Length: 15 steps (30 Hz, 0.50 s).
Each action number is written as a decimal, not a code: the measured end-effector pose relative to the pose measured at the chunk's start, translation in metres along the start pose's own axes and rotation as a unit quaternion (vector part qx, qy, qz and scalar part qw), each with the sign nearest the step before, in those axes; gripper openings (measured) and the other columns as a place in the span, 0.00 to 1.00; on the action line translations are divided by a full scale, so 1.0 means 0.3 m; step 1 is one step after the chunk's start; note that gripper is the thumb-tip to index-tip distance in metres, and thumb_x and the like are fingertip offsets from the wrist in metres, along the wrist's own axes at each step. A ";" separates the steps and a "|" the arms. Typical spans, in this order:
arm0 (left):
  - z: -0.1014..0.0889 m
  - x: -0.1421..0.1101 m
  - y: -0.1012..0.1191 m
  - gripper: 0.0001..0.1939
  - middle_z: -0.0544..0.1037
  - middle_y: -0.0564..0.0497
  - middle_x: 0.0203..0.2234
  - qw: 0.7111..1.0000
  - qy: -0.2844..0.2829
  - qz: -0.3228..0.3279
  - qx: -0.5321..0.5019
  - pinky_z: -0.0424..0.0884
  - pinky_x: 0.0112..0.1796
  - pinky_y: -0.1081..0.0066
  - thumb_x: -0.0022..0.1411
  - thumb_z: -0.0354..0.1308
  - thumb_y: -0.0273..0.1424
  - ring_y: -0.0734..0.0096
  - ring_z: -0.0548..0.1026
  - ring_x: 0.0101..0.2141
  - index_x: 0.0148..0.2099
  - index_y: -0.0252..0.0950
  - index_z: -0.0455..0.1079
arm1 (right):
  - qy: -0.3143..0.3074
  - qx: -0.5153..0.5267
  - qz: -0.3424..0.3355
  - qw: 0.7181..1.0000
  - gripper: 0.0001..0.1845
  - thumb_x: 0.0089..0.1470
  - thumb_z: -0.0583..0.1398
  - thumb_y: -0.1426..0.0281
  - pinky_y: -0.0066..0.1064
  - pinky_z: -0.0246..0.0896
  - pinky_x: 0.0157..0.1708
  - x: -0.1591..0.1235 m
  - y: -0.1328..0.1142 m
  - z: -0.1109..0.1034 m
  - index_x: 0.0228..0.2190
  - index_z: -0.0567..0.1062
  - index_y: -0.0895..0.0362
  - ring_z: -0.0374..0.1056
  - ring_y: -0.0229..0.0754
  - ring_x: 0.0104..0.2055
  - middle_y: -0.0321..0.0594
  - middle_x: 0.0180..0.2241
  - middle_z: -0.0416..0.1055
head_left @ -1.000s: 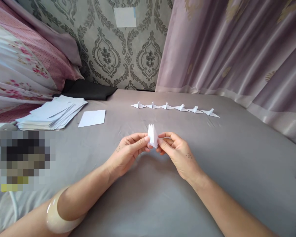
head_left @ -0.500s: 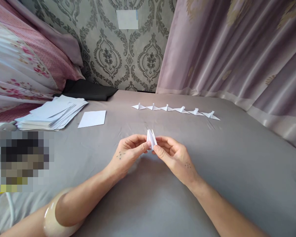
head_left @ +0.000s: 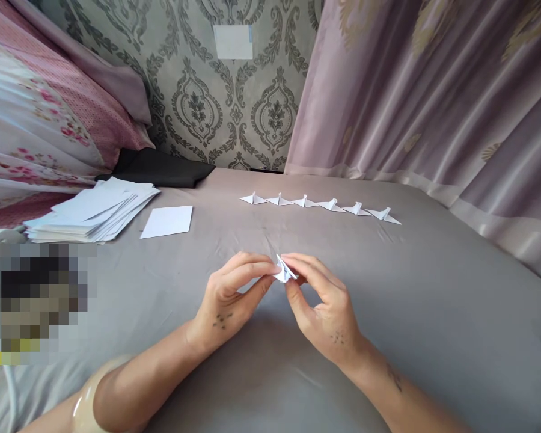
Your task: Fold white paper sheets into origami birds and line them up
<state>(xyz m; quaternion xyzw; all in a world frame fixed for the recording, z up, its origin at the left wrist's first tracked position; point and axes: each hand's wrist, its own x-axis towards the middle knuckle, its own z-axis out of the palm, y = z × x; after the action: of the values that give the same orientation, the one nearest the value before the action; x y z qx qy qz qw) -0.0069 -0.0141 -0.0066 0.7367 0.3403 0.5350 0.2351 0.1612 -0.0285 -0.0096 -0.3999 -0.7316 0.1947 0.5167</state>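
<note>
A small folded white paper piece (head_left: pixel 284 270) is pinched between both hands above the grey bedsheet (head_left: pixel 433 300). My left hand (head_left: pixel 232 297) grips its left side with thumb and forefinger. My right hand (head_left: pixel 322 307) pinches its right side, fingers curled over it. Most of the paper is hidden by the fingers. A pale bangle (head_left: pixel 83 409) sits on my left forearm.
Several finished folded paper birds (head_left: pixel 320 203) lie in a row farther back. A single white sheet (head_left: pixel 166 221) and a stack of white sheets (head_left: pixel 92 210) lie at the left. Floral bedding, a black cloth (head_left: pixel 162 167) and a pink curtain (head_left: pixel 433 90) border the bed.
Both hands have lowered and drawn nearer to me. The paper piece, upright before, is now tipped flatter and more covered by the fingers.
</note>
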 end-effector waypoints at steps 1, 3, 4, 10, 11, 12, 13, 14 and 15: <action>-0.003 0.001 0.003 0.12 0.78 0.49 0.34 1.000 -0.002 0.015 0.014 0.70 0.38 0.70 0.59 0.58 0.21 0.68 0.76 0.35 0.41 0.41 0.76 | 0.002 -0.006 -0.008 1.000 0.18 0.55 0.56 0.79 0.33 0.71 0.39 0.000 -0.001 -0.001 0.46 0.73 0.53 0.70 0.42 0.44 0.43 0.45 0.72; -0.007 0.002 0.008 0.13 0.79 0.49 0.34 0.998 -0.006 0.045 0.034 0.70 0.38 0.69 0.59 0.58 0.20 0.67 0.76 0.35 0.42 0.42 0.76 | 0.005 -0.015 -0.022 1.000 0.19 0.55 0.56 0.81 0.34 0.71 0.40 -0.003 -0.002 -0.002 0.46 0.73 0.53 0.70 0.42 0.44 0.43 0.44 0.72; -0.009 0.002 0.009 0.14 0.79 0.48 0.34 0.997 -0.008 0.060 0.041 0.70 0.38 0.69 0.59 0.57 0.19 0.67 0.76 0.35 0.42 0.42 0.76 | 0.006 -0.018 -0.027 0.999 0.20 0.54 0.56 0.81 0.34 0.70 0.40 -0.004 -0.002 -0.003 0.46 0.73 0.53 0.70 0.42 0.44 0.43 0.44 0.72; -0.010 0.000 0.008 0.15 0.78 0.47 0.35 0.990 -0.010 0.112 0.084 0.71 0.38 0.69 0.59 0.56 0.18 0.67 0.75 0.36 0.44 0.40 0.74 | 0.003 -0.027 -0.041 0.999 0.20 0.53 0.57 0.83 0.33 0.69 0.39 -0.014 0.002 -0.005 0.46 0.71 0.54 0.69 0.41 0.42 0.43 0.43 0.71; -0.009 0.000 0.007 0.15 0.78 0.48 0.35 0.989 -0.011 0.116 0.088 0.72 0.38 0.69 0.59 0.56 0.17 0.67 0.75 0.36 0.44 0.40 0.73 | 0.004 -0.028 -0.043 0.999 0.20 0.53 0.57 0.83 0.33 0.69 0.39 -0.015 0.004 -0.005 0.46 0.71 0.54 0.69 0.40 0.42 0.43 0.43 0.71; -0.009 0.000 0.005 0.15 0.78 0.48 0.35 0.988 -0.012 0.122 0.091 0.72 0.38 0.69 0.60 0.55 0.17 0.68 0.75 0.36 0.44 0.39 0.73 | 0.006 -0.029 -0.048 0.998 0.19 0.53 0.57 0.83 0.32 0.69 0.38 -0.015 0.005 -0.005 0.45 0.71 0.55 0.69 0.40 0.41 0.43 0.42 0.71; -0.009 -0.001 0.004 0.14 0.77 0.48 0.35 0.987 -0.012 0.129 0.092 0.72 0.38 0.69 0.60 0.55 0.17 0.68 0.75 0.36 0.44 0.39 0.73 | 0.008 -0.030 -0.054 0.998 0.19 0.53 0.57 0.83 0.32 0.68 0.38 -0.014 0.007 -0.005 0.45 0.71 0.55 0.68 0.39 0.41 0.43 0.42 0.71; -0.008 -0.001 0.002 0.14 0.77 0.48 0.35 0.986 -0.012 0.135 0.092 0.72 0.37 0.70 0.60 0.55 0.16 0.69 0.75 0.36 0.44 0.38 0.72 | 0.010 -0.030 -0.060 0.998 0.18 0.54 0.57 0.83 0.32 0.68 0.37 -0.013 0.009 -0.004 0.45 0.71 0.56 0.68 0.39 0.40 0.43 0.41 0.72; -0.008 -0.001 0.000 0.14 0.77 0.48 0.35 0.986 -0.012 0.140 0.089 0.72 0.37 0.70 0.60 0.55 0.16 0.69 0.75 0.36 0.44 0.37 0.72 | 0.013 -0.031 -0.065 0.997 0.18 0.54 0.57 0.84 0.31 0.68 0.37 -0.012 0.010 -0.003 0.44 0.72 0.56 0.68 0.39 0.39 0.43 0.41 0.72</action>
<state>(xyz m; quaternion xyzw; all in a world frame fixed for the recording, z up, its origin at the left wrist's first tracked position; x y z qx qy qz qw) -0.0091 -0.0143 -0.0060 0.8016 0.2772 0.5211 0.0950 0.1639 -0.0297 -0.0136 -0.3696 -0.7547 0.1325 0.5256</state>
